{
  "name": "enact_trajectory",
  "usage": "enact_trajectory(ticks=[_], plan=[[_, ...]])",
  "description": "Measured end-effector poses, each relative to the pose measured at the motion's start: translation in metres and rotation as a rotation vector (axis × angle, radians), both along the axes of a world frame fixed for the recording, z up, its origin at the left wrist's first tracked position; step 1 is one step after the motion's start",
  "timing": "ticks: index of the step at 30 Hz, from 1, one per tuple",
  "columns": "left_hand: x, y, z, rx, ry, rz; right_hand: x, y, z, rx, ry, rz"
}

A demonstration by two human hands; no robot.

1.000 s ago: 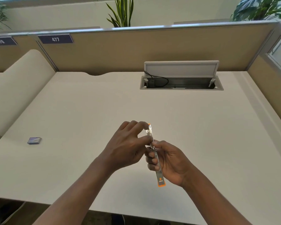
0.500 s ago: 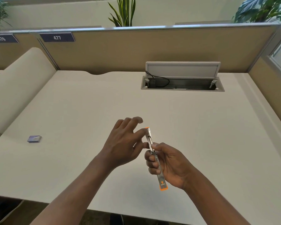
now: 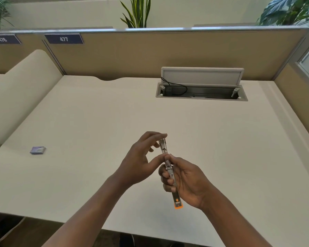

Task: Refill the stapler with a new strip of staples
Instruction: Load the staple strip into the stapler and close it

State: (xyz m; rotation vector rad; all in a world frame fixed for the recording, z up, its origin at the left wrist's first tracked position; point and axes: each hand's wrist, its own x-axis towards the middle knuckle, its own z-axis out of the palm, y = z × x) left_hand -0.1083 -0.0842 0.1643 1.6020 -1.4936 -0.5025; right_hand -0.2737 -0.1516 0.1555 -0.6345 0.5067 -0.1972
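Note:
A slim silver stapler (image 3: 169,172) with orange ends is held above the white desk (image 3: 96,122), swung open lengthwise so its metal channel faces up. My right hand (image 3: 187,182) grips its lower half. My left hand (image 3: 141,163) pinches the upper part, thumb on the channel near the middle and fingertips at the far tip. Whether a staple strip sits between the fingers I cannot tell. A small blue staple box (image 3: 37,150) lies on the desk far to the left.
An open cable hatch (image 3: 202,92) with a raised lid and a black cable sits at the back of the desk. Tan partition panels (image 3: 150,54) enclose the back and right. A cream curved divider (image 3: 20,90) stands at the left.
My left hand lifted its fingers off the stapler half a second ago and has now closed back onto the upper part. The right hand and stapler stayed nearly still.

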Motion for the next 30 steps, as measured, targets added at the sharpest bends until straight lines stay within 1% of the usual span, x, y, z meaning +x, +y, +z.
enact_trajectory(ticks=[2, 6, 11, 14, 16, 19, 21, 23, 27, 30], plan=[[-0.002, -0.001, 0.001, -0.003, 0.036, 0.035, 0.0, 0.002, -0.001, 0.031, -0.009, 0.009], [-0.006, -0.002, 0.005, 0.02, 0.089, 0.085, 0.0, 0.003, -0.002, 0.03, -0.009, 0.034], [-0.01, -0.002, 0.004, 0.044, 0.096, 0.113, 0.0, 0.002, -0.002, 0.043, -0.012, 0.03], [-0.011, -0.002, 0.003, 0.069, 0.166, 0.152, 0.001, 0.002, -0.002, 0.018, -0.001, 0.039], [-0.012, -0.004, 0.005, 0.124, 0.296, 0.185, 0.002, 0.004, 0.0, 0.004, 0.006, 0.047], [-0.015, -0.006, 0.009, 0.173, 0.601, 0.169, 0.002, 0.005, 0.003, -0.013, -0.002, 0.042], [-0.015, -0.005, 0.01, 0.196, 0.728, 0.18, 0.003, 0.004, 0.005, -0.03, -0.003, 0.042], [-0.014, -0.003, 0.009, 0.214, 0.758, 0.183, 0.002, 0.004, 0.006, -0.05, 0.009, 0.047], [-0.017, -0.002, 0.009, 0.198, 0.752, 0.183, 0.0, 0.007, 0.006, -0.069, 0.035, 0.042], [-0.018, -0.002, 0.009, 0.217, 0.718, 0.175, 0.0, 0.007, 0.006, -0.03, 0.047, 0.014]])
